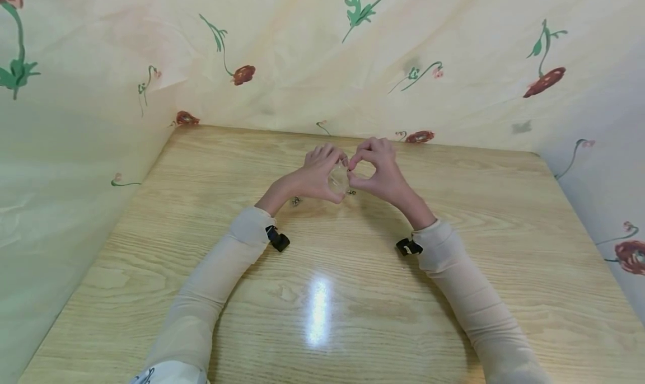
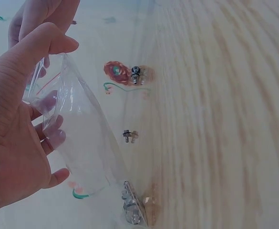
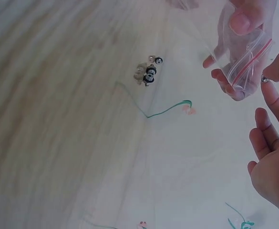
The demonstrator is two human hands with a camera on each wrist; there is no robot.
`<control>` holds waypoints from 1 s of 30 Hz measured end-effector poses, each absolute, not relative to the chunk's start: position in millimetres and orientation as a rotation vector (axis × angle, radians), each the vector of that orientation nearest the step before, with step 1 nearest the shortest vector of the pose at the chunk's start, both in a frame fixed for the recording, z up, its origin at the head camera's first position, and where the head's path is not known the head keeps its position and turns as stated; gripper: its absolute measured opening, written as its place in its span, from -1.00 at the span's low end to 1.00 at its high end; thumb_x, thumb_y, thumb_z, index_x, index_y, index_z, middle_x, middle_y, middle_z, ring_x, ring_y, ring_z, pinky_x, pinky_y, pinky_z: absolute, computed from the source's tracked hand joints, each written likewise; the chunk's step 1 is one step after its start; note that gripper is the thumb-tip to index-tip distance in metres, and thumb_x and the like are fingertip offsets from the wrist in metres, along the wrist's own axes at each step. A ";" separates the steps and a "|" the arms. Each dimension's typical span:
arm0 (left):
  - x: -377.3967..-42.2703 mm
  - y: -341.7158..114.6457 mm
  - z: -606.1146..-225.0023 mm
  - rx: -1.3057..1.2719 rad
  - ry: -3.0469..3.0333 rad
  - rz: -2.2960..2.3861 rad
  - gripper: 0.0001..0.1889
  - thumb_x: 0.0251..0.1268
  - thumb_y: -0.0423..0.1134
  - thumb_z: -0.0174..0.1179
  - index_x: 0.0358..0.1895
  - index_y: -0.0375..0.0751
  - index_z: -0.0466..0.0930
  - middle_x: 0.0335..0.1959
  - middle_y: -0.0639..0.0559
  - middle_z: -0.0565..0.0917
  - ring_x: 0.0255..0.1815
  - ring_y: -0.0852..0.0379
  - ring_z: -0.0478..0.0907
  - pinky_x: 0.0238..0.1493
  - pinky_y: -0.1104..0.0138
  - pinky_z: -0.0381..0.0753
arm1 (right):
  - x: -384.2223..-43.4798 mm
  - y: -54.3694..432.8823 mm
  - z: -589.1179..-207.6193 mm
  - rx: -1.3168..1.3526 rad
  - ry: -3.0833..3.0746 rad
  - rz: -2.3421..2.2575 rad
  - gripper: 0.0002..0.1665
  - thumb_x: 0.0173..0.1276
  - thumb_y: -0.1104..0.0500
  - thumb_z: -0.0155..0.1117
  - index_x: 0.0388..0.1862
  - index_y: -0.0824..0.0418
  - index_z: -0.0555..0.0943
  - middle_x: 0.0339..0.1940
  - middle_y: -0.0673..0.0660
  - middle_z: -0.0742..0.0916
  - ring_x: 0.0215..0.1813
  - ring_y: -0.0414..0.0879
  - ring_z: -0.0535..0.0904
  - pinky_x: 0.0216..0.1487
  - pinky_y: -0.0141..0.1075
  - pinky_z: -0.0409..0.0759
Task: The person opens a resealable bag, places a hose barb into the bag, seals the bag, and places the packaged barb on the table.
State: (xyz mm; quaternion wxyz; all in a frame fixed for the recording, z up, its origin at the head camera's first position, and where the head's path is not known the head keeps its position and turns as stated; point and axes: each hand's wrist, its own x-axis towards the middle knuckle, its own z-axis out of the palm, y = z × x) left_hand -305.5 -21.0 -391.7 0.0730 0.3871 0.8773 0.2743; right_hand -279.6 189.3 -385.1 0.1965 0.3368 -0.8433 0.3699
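My left hand (image 1: 314,174) holds a clear zip-lock bag (image 2: 89,138) by its upper part, with thumb and fingers on either side. A red stripe runs along the bag's mouth in the right wrist view. Close beside that mouth, my right hand (image 1: 384,174) pinches a small shiny metal piece (image 3: 264,79) between thumb and forefinger; its exact kind is too small to tell. Several small metal fittings (image 2: 132,207) show at the bag's lower end; whether they lie inside or behind it I cannot tell. Another fitting (image 2: 127,135) and a darker-banded one (image 2: 135,75) stand on the table.
The wood-grain table (image 1: 353,294) has a glossy top that reflects light. A flower-patterned sheet (image 1: 292,54) hangs behind it and along both sides. Black wrist straps (image 1: 277,239) sit at both cuffs of the light sleeves.
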 end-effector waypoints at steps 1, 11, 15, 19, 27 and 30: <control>-305.3 -21.0 -391.3 1.161 2.636 0.817 -0.33 0.04 0.02 0.38 0.19 -0.03 0.27 0.13 -0.06 0.28 0.09 -0.01 0.15 0.11 0.10 0.13 | -279.9 189.0 -385.7 0.944 -2.362 1.031 -0.92 0.04 0.32 0.41 -0.44 0.18 0.70 -0.19 0.24 0.58 -0.08 0.17 0.31 0.10 0.03 0.12; -305.7 -20.9 -390.3 1.165 2.616 0.809 -0.29 0.05 0.03 0.37 0.24 -0.07 0.26 0.17 -0.12 0.28 0.10 -0.02 0.14 0.14 0.08 0.13 | -279.0 186.4 -388.4 0.941 -2.377 1.053 -0.94 0.07 0.30 0.37 -0.45 0.16 0.69 -0.18 0.23 0.58 0.00 0.20 0.33 0.19 0.16 0.07; -305.6 -20.5 -390.0 1.159 2.615 0.814 -0.29 0.04 0.03 0.38 0.24 -0.07 0.26 0.18 -0.13 0.28 0.10 -0.02 0.14 0.15 0.07 0.14 | -278.3 185.9 -388.4 0.944 -2.386 1.060 -0.92 0.09 0.32 0.40 -0.44 0.17 0.69 -0.17 0.23 0.59 0.01 0.20 0.33 0.20 0.16 0.06; -305.4 -20.5 -389.8 1.156 2.622 0.808 -0.30 0.04 0.03 0.37 0.23 -0.06 0.26 0.17 -0.12 0.28 0.10 -0.02 0.14 0.14 0.07 0.14 | -277.6 185.5 -387.9 0.948 -2.402 1.056 -0.91 0.10 0.33 0.43 -0.43 0.18 0.69 -0.16 0.23 0.58 0.03 0.20 0.33 0.23 0.17 0.04; -305.8 -21.0 -389.6 1.156 2.626 0.809 -0.31 0.04 0.03 0.36 0.22 -0.07 0.27 0.17 -0.12 0.28 0.10 -0.02 0.14 0.15 0.06 0.14 | -276.4 185.4 -387.2 0.941 -2.429 1.052 -0.89 0.12 0.34 0.44 -0.40 0.17 0.69 -0.14 0.22 0.58 0.03 0.19 0.31 0.25 0.18 0.01; -306.4 -21.2 -390.4 1.156 2.621 0.816 -0.31 0.04 0.03 0.36 0.22 -0.06 0.26 0.18 -0.12 0.28 0.11 -0.03 0.14 0.16 0.05 0.14 | -275.9 185.3 -386.9 0.943 -2.431 1.055 -0.90 0.14 0.33 0.44 -0.40 0.16 0.69 -0.13 0.21 0.58 0.02 0.19 0.31 0.24 0.19 0.01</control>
